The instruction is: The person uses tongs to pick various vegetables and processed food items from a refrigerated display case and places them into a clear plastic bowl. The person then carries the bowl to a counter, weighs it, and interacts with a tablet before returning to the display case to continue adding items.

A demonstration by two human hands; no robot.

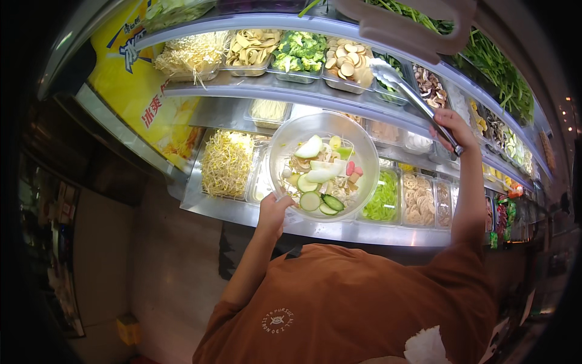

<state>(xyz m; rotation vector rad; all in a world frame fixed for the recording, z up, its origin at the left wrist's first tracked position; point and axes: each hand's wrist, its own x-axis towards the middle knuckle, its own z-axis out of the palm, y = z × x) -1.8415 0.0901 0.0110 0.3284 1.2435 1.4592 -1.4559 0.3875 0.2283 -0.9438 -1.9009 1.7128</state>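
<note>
My left hand (274, 213) grips the near left rim of a large translucent bowl (362, 148). Inside it lie cucumber slices (310, 201), pale green-edged slices (309, 147), pink pieces (354, 171) and thin sprouts. My right hand (450, 130) is closed round metal tongs (418, 99), stretched out to the right. Their pale tips reach the upper shelf, over a tub of dark green slices (391, 92). That tub stands between round beige slices (347, 60) and sliced mushrooms (430, 85). Nothing can be made out between the tips.
Broccoli (299, 53), beige strips (250, 48) and enoki mushrooms (193, 54) share the upper shelf. Below are bean sprouts (227, 162), green strips (382, 197) and pale round slices (418, 197). Curved shelf edges (254, 91) cross above the bowl. A yellow poster (145, 103) covers the left side.
</note>
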